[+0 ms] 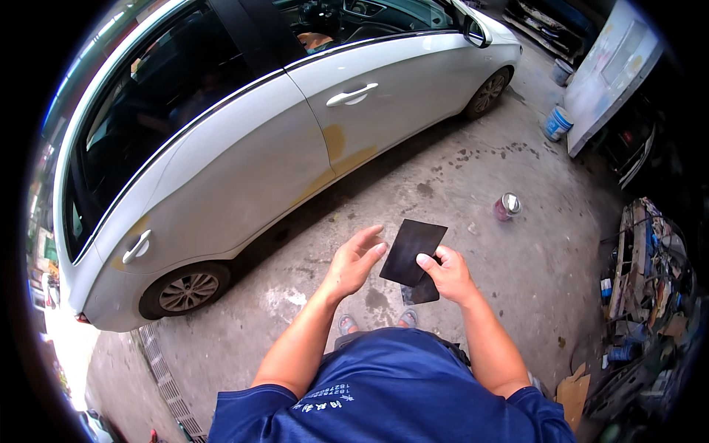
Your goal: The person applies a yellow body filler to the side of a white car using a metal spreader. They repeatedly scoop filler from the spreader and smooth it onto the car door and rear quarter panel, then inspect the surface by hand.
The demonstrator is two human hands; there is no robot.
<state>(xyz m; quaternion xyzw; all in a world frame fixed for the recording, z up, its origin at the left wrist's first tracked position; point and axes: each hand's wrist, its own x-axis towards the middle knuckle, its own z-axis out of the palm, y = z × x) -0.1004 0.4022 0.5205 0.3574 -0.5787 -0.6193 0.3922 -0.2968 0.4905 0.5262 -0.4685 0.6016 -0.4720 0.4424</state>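
My right hand [452,275] grips a thin black rectangular sheet of sandpaper [408,255], its thumb pressed on the face near the right edge. A second dark piece [422,292] shows below it; whether it is a separate sheet or a folded part, I cannot tell. Just left of the sheet is my left hand [357,260], holding nothing, with its fingers apart. Ahead and to the left stands a white car [255,140]. Yellowish patches [346,153] mark its lower door panels, around the seam between the two doors.
A small open can [507,207] stands on the concrete floor [443,184] to the right. Farther back, a blue and white bucket [558,123] sits by a pale upright panel [613,70]. Piled car parts [635,273] line the right side. A drain grate [166,376] runs at lower left.
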